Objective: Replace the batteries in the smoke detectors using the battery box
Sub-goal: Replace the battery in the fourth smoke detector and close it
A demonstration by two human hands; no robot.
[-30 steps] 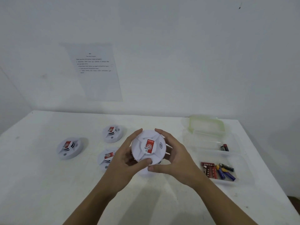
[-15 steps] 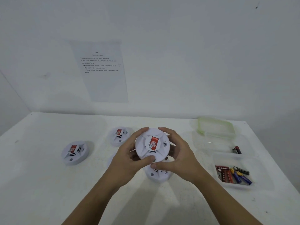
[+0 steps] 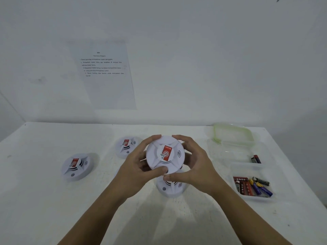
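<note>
I hold a round white smoke detector [image 3: 165, 154] with a red label above the table, its face turned towards me. My left hand [image 3: 138, 168] grips its left rim and my right hand [image 3: 196, 167] grips its right rim, thumbs along the lower edge. Three more detectors lie on the white table [image 3: 44, 200]: one at the left [image 3: 77, 166], one behind my left hand [image 3: 126, 145], one under my hands [image 3: 170, 189]. At the right a clear box [image 3: 251, 186] holds several batteries, and a second clear box [image 3: 247, 154] behind it holds two dark batteries [image 3: 256, 159].
A clear lid with a green rim [image 3: 231, 134] lies at the back right by the wall. A printed instruction sheet [image 3: 104, 75] is stuck on the wall. The table's right edge runs close past the boxes.
The detector in my hands has turned, so its red label now stands differently. The view has shifted, with the table's objects sliding right in the frame.
</note>
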